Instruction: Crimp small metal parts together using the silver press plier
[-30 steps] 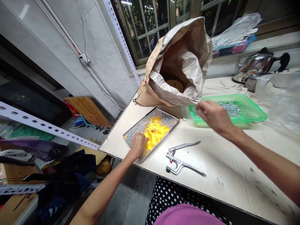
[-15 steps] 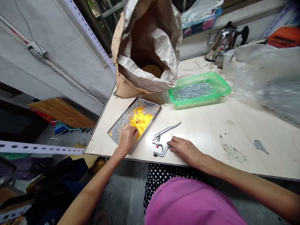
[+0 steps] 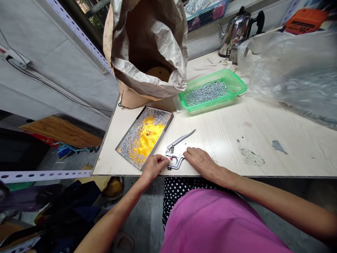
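Observation:
Silver hand pliers (image 3: 177, 149) lie near the front edge of the pale table (image 3: 226, 137). My right hand (image 3: 200, 161) rests over their lower handle, fingers curled on it. My left hand (image 3: 154, 165) is pinched at the pliers' jaw, holding something too small to make out. Just left of it sits a shallow metal tray (image 3: 158, 130) with yellow lining and several small silver pieces.
A big open paper sack (image 3: 147, 49) stands behind the tray. A green plastic basket (image 3: 238, 84) of silver pieces lies to its right. A steel kettle (image 3: 235, 30) and clear plastic bag (image 3: 292, 66) are at the back right. Perforated metal rails (image 3: 39, 174) and clutter lie left, below the table.
My left hand left the tray and came to the pliers' jaw. My right hand went from the green basket down to the pliers' handle. The camera tilted down.

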A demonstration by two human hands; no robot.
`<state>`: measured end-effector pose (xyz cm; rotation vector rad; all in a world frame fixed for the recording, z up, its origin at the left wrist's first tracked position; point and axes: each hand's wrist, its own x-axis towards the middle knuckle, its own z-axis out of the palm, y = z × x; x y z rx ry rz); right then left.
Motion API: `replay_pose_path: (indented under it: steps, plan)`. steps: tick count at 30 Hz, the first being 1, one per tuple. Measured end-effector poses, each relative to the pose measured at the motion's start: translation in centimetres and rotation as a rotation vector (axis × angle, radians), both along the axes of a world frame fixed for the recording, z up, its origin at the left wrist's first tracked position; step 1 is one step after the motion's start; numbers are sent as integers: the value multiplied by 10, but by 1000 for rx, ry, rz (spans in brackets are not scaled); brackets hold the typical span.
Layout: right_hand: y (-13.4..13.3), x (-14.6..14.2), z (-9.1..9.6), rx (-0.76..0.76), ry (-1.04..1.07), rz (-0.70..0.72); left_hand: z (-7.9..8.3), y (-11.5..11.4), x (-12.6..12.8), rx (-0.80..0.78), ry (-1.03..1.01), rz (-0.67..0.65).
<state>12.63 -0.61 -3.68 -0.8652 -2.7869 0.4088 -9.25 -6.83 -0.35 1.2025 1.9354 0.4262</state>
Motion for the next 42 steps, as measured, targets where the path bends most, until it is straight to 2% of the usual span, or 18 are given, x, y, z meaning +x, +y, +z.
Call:
replay_pose_path:
  steps: [12, 19, 25, 28, 30, 32, 36, 42]
  plan:
    - [-1, -1, -7, 39, 23, -27, 0, 8, 7, -60, 85, -80]
    - [-2, 0, -5, 31, 47, -18, -7, 13, 0, -225, -79, -67]
    - [-2, 2, -5, -15, 61, 0, -6, 12, -1, -269, -128, -117]
    - [9, 8, 2, -69, 73, 37, -5, 6, 3, -283, -135, -101]
    - [22, 11, 6, -45, 61, 37, -4, 2, 5, -279, -128, -83]
    - [37, 13, 6, -11, 18, 55, -4, -1, 7, -268, -116, -72]
    - [60, 10, 0, -31, -89, 174, -4, -3, 8, -265, -94, -47]
    - [65, 1, 8, -1, -122, 189, -6, -4, 9, -257, -68, -44]
